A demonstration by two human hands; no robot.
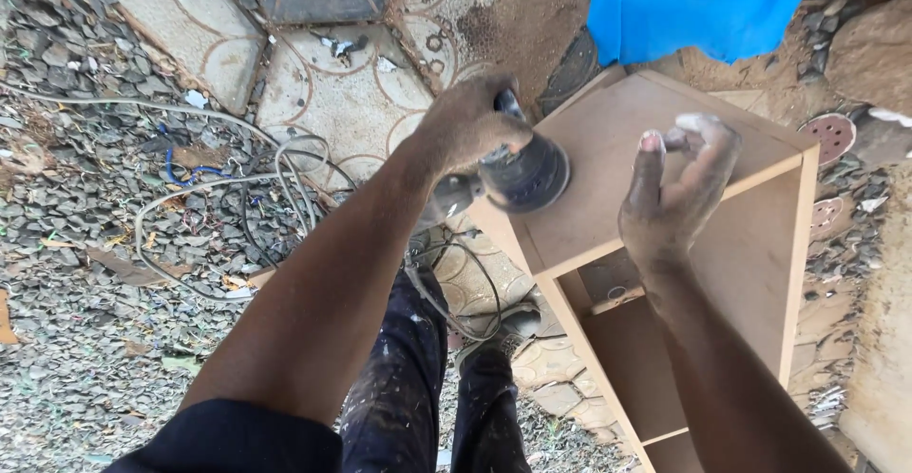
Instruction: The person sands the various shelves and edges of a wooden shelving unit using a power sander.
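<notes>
left hand [463, 123]: fingers closed around sander [522, 177] at cabinet [608, 164] edge
right hand [676, 193]: fingers open, dusty
risk: sander could slip off edge

Sander [522, 174] top hidden under left hand [465, 122].
</notes>
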